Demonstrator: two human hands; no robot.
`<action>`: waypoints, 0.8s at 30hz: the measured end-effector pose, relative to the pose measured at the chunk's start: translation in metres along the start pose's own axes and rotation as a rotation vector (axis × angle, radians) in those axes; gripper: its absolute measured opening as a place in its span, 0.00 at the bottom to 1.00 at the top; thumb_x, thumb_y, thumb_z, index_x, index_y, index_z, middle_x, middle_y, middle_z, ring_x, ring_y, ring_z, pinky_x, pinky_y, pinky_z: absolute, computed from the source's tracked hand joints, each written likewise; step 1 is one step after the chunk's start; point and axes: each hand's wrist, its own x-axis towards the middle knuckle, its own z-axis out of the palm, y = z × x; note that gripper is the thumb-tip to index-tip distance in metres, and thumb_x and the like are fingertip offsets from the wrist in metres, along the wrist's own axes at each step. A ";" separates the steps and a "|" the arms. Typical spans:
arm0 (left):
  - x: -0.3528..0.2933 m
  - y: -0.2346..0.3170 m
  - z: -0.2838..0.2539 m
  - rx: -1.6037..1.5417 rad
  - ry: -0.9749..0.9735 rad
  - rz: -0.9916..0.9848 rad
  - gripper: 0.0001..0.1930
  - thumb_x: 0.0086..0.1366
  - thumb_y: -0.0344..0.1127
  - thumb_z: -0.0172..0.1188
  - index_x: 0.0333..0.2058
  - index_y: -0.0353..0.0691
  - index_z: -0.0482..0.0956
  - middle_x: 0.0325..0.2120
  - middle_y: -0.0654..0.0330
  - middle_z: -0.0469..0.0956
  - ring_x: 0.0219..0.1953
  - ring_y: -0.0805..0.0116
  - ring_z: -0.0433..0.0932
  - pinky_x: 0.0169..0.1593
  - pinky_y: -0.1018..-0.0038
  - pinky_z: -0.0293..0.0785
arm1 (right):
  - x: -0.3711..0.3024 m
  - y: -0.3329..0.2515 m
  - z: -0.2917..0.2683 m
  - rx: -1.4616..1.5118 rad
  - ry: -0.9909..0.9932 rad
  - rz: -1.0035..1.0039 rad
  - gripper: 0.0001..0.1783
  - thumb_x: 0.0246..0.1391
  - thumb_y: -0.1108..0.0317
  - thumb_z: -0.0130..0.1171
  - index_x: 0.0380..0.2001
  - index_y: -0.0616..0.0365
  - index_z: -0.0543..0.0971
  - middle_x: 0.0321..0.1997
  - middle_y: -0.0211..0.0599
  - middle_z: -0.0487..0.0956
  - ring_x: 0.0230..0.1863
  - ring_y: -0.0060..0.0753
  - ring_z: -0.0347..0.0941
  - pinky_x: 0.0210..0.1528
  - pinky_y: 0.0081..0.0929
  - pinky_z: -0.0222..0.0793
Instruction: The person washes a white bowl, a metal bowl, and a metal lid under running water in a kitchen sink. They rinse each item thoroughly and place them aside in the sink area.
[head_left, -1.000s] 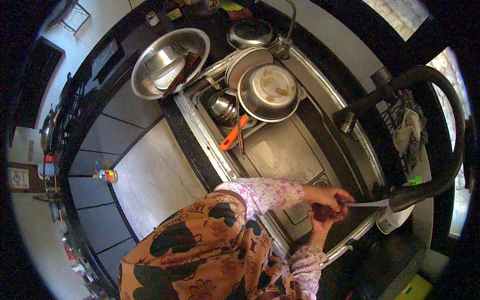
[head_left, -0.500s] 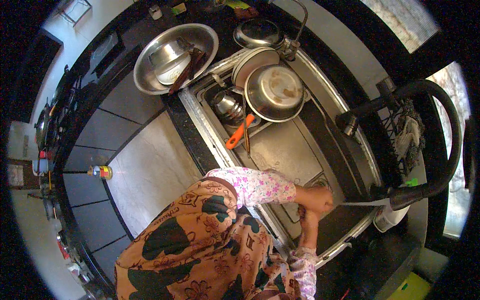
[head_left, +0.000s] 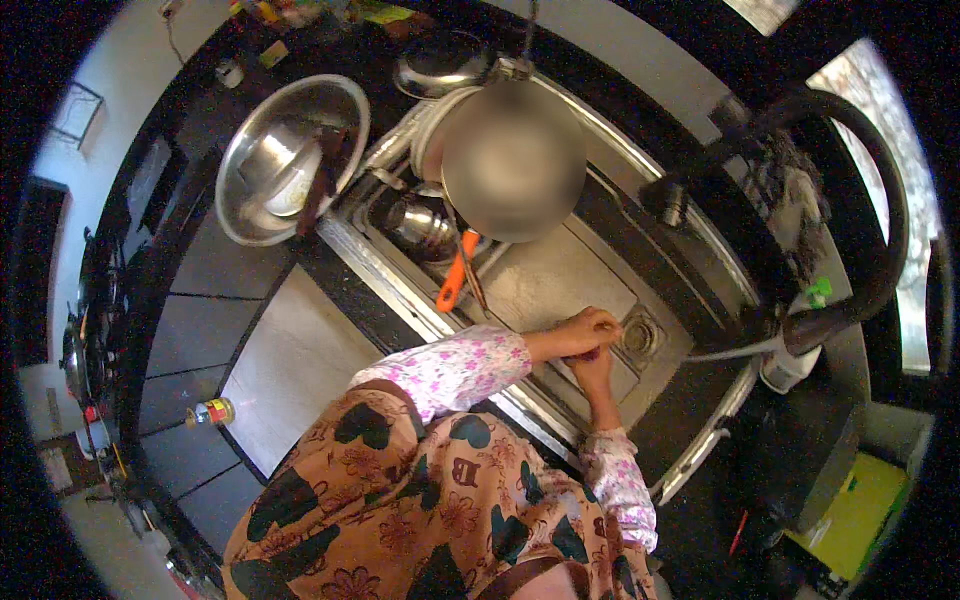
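Note:
Over the steel sink [head_left: 545,285], my left hand [head_left: 590,332] is closed, its fingers curled next to the round drain [head_left: 641,334]. Just below it, my right hand [head_left: 592,366] is also closed, and the two hands meet. Whatever lies between them, if anything, is hidden. A thin pale stream of water [head_left: 735,352] runs from the black tap [head_left: 805,332] to the right of the hands, apart from them. Farther off in the sink lie a round pan [head_left: 515,165], shown blurred, an orange handle [head_left: 458,272] and a small steel pot [head_left: 420,225].
A wide steel basin [head_left: 238,205] with vessels in it stands on the counter at the far left. A dark lidded pan [head_left: 445,65] rests beyond the sink. A white container [head_left: 790,370] is beside the tap. On the floor at left lies a small bottle [head_left: 212,411].
Both hands have moved left and a little farther away, out of the water stream and clear of the drain. The whole view has shifted as my head turned.

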 end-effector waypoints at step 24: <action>0.240 -0.006 -0.493 1.102 0.722 -0.091 0.25 0.47 0.46 0.65 0.45 0.45 0.74 0.38 0.46 0.74 0.41 0.49 0.75 0.43 0.60 0.73 | 0.034 -0.018 -0.038 -0.302 -0.237 0.417 0.25 0.46 0.63 0.63 0.48 0.59 0.72 0.41 0.46 0.77 0.37 0.40 0.76 0.37 0.31 0.71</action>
